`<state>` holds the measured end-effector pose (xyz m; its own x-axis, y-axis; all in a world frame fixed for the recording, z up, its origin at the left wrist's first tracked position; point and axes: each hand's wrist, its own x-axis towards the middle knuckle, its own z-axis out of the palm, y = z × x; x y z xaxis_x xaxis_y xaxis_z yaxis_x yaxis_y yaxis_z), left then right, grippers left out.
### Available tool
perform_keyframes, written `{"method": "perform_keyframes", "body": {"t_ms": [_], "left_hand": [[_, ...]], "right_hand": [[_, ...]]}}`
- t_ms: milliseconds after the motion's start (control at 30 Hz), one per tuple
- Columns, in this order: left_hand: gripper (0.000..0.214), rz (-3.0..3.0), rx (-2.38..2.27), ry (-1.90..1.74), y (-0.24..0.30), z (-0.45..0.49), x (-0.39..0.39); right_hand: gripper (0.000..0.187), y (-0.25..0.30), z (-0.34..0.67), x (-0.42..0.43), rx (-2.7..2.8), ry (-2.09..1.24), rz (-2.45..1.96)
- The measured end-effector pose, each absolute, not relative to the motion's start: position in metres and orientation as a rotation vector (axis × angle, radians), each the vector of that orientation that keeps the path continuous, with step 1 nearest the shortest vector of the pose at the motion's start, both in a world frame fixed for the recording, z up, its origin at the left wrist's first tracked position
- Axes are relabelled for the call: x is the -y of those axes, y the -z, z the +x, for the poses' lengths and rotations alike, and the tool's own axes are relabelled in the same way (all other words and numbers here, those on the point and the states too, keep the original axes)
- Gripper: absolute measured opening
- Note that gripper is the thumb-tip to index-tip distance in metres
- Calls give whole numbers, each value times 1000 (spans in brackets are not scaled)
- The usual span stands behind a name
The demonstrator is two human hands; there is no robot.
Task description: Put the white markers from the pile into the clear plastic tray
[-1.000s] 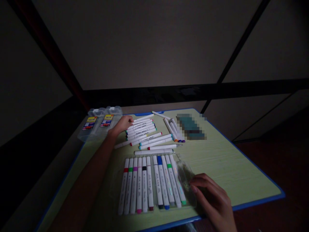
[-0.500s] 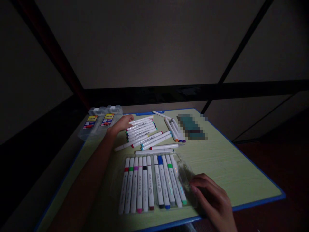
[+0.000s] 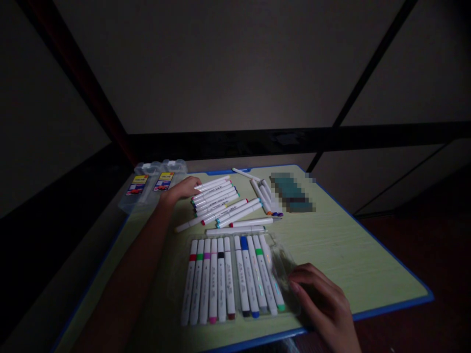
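At the far left of the table, my left hand (image 3: 187, 187) lies against the left ends of a loose pile of white markers (image 3: 217, 196). Its fingers are stretched toward the top marker, and none looks wrapped round one. My right hand (image 3: 324, 296) is at the right edge of a clear plastic tray (image 3: 289, 264), with thumb and fingertips pinched on that edge. Two groups of white markers (image 3: 208, 284) with coloured bands and ends stand side by side in the tray. Its right part, by my fingers, shows bare plastic.
A single marker (image 3: 235, 230) lies crosswise just beyond the tray. Several more markers (image 3: 262, 196) lie at the back right, beside a blurred-out teal object (image 3: 292, 192). Clear plastic cases with labels (image 3: 147, 184) rest at the back left. The table has a blue rim (image 3: 397, 306).
My left hand has shifted very slightly left and down along the marker ends, and a few markers in the pile have moved a little. My right hand and the tray are unchanged.
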<state>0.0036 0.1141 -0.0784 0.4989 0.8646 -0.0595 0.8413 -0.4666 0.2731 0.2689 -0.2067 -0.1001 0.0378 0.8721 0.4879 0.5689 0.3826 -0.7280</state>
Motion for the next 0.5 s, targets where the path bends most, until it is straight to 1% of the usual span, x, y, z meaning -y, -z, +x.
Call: {"method": "perform_keyframes", "body": {"t_ms": [300,500], "left_hand": [[28,2413,-1512,-63,79,-1,-116],[28,2505,-1452,-48,83,-1,-119]], "right_hand": [[12,99,269,207,1642,-401,-1306],[10,101,269,206,1653,-386,-1305]]}}
